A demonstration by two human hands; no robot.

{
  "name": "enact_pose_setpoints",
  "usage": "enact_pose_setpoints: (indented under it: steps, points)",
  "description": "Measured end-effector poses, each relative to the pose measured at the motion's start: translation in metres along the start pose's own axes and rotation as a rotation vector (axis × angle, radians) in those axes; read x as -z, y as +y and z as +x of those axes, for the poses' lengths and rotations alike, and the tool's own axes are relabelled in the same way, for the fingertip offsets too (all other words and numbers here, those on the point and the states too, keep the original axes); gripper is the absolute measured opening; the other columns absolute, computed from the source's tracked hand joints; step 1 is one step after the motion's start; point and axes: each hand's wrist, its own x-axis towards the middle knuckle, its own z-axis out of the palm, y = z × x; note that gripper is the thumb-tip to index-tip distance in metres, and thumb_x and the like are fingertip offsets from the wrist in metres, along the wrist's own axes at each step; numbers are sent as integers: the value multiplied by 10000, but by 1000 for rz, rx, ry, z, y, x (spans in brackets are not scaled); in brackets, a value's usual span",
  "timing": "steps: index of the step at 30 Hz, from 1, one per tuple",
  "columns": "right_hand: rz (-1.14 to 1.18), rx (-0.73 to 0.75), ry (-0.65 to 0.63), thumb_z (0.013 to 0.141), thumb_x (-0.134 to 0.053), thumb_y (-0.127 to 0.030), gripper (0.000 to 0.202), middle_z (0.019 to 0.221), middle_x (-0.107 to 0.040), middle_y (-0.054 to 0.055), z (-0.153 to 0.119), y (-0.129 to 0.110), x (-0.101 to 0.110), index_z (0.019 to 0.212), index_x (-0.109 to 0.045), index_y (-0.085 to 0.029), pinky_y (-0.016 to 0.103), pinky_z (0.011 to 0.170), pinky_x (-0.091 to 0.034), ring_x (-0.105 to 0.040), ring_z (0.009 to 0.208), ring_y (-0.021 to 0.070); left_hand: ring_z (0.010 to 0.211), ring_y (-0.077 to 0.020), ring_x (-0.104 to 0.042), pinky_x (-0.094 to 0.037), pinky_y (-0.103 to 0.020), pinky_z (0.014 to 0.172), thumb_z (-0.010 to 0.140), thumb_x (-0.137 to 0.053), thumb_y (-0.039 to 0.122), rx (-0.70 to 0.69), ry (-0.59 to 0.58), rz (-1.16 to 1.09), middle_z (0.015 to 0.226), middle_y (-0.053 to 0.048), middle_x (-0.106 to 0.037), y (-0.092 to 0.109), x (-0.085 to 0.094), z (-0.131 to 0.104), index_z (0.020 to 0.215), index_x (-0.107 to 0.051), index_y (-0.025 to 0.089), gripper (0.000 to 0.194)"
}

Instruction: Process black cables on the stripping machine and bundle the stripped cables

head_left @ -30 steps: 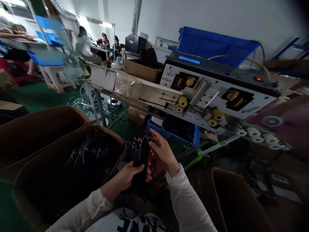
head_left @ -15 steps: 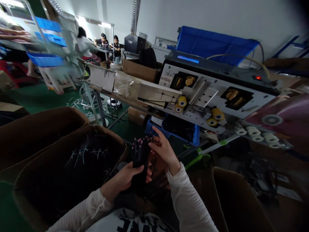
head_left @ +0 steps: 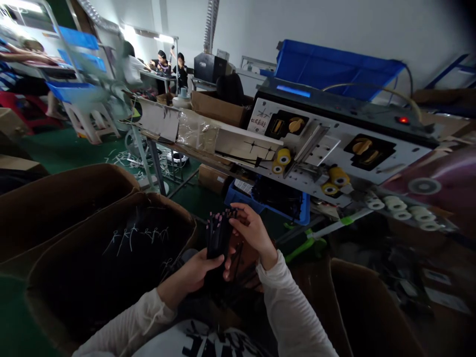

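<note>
The left hand (head_left: 195, 273) is gripping the lower part of a bundle of thin black sticks (head_left: 217, 235), fingers wrapped tight around it and holding it upright just in front of the chest. The right hand (head_left: 252, 233) is curling in from the other side, its fingertips (head_left: 235, 224) pinching at the pale tips at the top of the bundle, so both hands are meeting on the same bundle with no gap between them. To the left, the brown rim of an open cardboard box (head_left: 111, 258) is sitting just beside the left forearm, with dark pieces and a few white ones lying inside; a second box (head_left: 67, 191) is lying behind it. On the right, the edge of another carton (head_left: 372, 302) is rising close to the right sleeve, leaving only a narrow pocket of space around the hands. Beyond the bundle, a blue bin (head_left: 277, 201) is sitting under a long machine (head_left: 334, 148) with yellow rollers, its front edge overhanging the bin. Farther back, open green floor (head_left: 67, 148) is stretching toward a bench where other people (head_left: 163, 64) are sitting.
</note>
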Motion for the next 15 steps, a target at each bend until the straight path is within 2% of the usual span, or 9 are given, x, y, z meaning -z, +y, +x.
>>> enact_pose_setpoints:
  steps: [4, 7, 9, 15]
  points:
    - [-8, 4, -27, 802, -617, -329, 410, 853, -620, -5, 2, 3, -3, 1189, -510, -246, 199, 503, -477, -531, 549, 70, 582, -113, -519, -427, -301, 617, 763, -697, 257, 3, 17, 19, 713, -20, -527, -4, 3, 2, 967, -638, 121, 252]
    - [36, 33, -2, 809, -603, -365, 437, 1057, -625, 41, 9, 5, -2, 1220, -499, -256, 195, 512, -487, -555, 640, 83, 561, -97, -485, -413, -287, 597, 772, -686, 258, 0, 45, 21, 696, -9, -505, -7, 6, 3, 915, -627, 127, 203]
    - [89, 61, 72, 801, -608, -386, 438, 1167, -593, 64, 18, 7, 2, 1208, -516, -251, 197, 536, -495, -571, 726, 100, 560, -92, -476, -407, -280, 594, 779, -679, 261, -2, 49, 9, 704, -6, -501, -8, 8, 2, 911, -619, 135, 193]
    - [400, 25, 383, 742, -649, -397, 422, 1229, -560, 55, 67, 11, 27, 1128, -575, -242, 199, 594, -486, -586, 765, 89, 557, -90, -471, -415, -278, 589, 786, -672, 271, -8, 49, 27, 731, -20, -524, -5, 6, -2, 922, -608, 132, 204]
